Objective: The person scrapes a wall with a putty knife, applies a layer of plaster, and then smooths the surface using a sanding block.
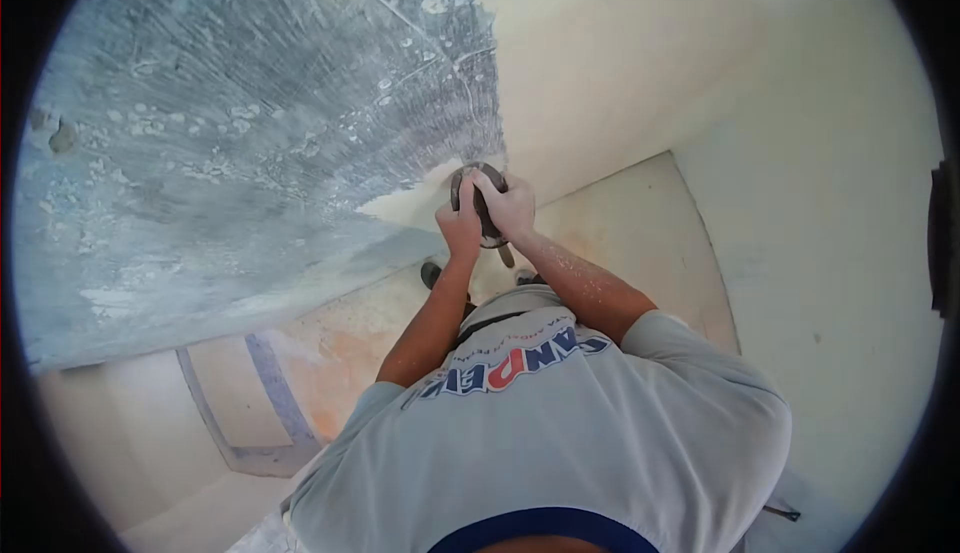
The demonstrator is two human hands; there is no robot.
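Grey T-shirt, nearest: navy collar, blue and red lettering across the front.

Arms, a pair: both reach forward from the short sleeves and converge ahead of the waist. The left forearm angles inward from its side; the right forearm comes in from the other (speckled with white flecks, the right one most plainly).

Left hand: closed on one side of the tool, thumb extended forward along it; the other fingers are mostly hidden, so their exact curl cannot be told.

Right hand: closed on the opposite side, thumb angled across towards the left thumb; its remaining fingers are largely out of sight.

Dark rounded tool: held between the two hands, at the lower corner of the scraped area (whether it touches the wall cannot be told).

Shoes, dark: beyond the waist, below the hands, partly hidden.

Floor: pale, with orange-brown staining.

Wall, ahead and left: blue-grey, streaked, with whitish patches; a straight edge divides it from a cream surface at right.
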